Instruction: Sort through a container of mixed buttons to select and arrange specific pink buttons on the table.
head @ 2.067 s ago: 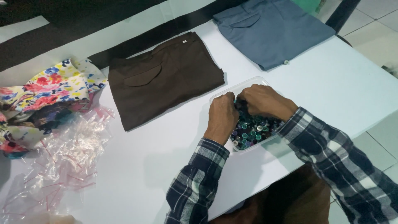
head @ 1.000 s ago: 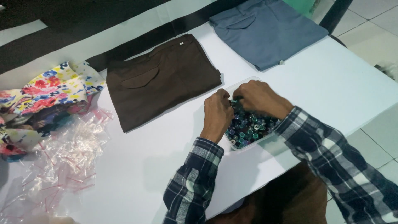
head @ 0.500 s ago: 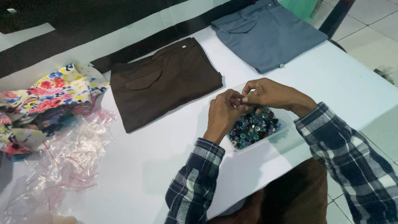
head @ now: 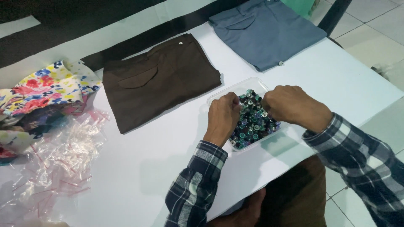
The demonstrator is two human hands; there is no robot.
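Both hands work in a clear plastic tray (head: 219, 95) heaped with dark and teal buttons (head: 252, 124), which sits on the white table (head: 139, 168) toward its near right edge. The left hand (head: 222, 117) curls over the tray's left side, fingers bent into the pile; the right hand (head: 292, 106) pinches at the buttons with fingertips drawn together, though what it grips cannot be told. Folded brown trousers (head: 162, 80) lie just left of the tray, grey-blue trousers (head: 269, 31) farther right, floral fabric (head: 40, 94) and clear plastic bags (head: 54, 164) at far left.
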